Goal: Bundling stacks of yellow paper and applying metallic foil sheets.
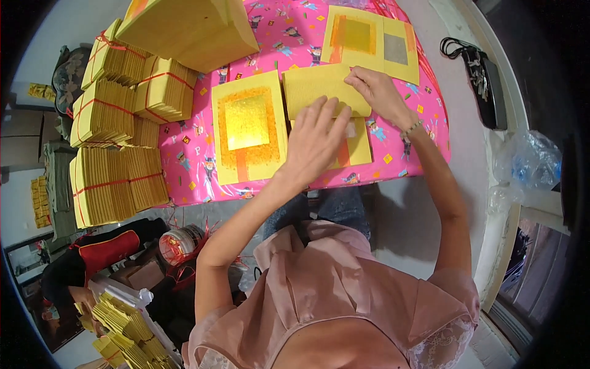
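Pink tablecloth (200, 144) underlies folded yellow paper (316, 83). Left hand (315, 141) spreads open atop; right hand (380, 95) curls at one corner, grip unclear. Even pressure should keep folds square.

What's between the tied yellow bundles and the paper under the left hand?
A yellow paper with a gold square, lying on the pink patterned tablecloth; head view.

Likely a small workshop, perhaps in a home — red-tied yellow paper bundles (101, 190) stand stacked at nine o'clock, further paper packets (117, 318) between seven and eight, and a pink cartoon-print tablecloth (289, 56) at twelve.
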Demonstrator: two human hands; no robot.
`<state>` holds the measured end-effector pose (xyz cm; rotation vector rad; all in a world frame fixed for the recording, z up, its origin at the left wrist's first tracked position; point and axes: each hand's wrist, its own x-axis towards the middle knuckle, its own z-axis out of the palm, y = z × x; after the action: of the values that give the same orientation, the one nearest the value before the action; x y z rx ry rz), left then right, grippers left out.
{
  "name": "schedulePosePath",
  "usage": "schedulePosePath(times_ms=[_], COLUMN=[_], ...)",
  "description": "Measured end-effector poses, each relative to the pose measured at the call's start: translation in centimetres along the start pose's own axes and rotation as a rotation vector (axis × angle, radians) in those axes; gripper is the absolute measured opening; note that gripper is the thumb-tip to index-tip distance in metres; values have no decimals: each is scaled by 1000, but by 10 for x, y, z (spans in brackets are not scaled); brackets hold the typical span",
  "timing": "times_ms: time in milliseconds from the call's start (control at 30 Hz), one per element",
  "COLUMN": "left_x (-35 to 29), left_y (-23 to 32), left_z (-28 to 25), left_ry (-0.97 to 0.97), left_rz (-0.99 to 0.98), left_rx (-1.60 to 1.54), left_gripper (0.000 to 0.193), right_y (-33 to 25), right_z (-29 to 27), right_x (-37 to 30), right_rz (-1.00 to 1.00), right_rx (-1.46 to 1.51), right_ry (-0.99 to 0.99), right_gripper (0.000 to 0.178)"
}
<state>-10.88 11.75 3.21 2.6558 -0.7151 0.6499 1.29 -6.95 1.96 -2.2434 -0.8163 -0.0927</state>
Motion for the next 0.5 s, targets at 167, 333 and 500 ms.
schedulePosePath(times_ms=[167,333,500], left_x=[5,7,7], left_y=[-14,-27,-28], left_z=[22,38,44], left_ry=[-158,-248,-287], left_rz=[-47,-119,-163], left_rx=[-49,-59,-73], left_gripper=[68,81,81], right_y=[26,43,40], right_z=[11,22,25], right_x=[33,52,57], right_rz=[55,23,72], right_rx=[-99,-178,-265], right_ry=[-17,-44,-116], right_gripper=[25,28,28])
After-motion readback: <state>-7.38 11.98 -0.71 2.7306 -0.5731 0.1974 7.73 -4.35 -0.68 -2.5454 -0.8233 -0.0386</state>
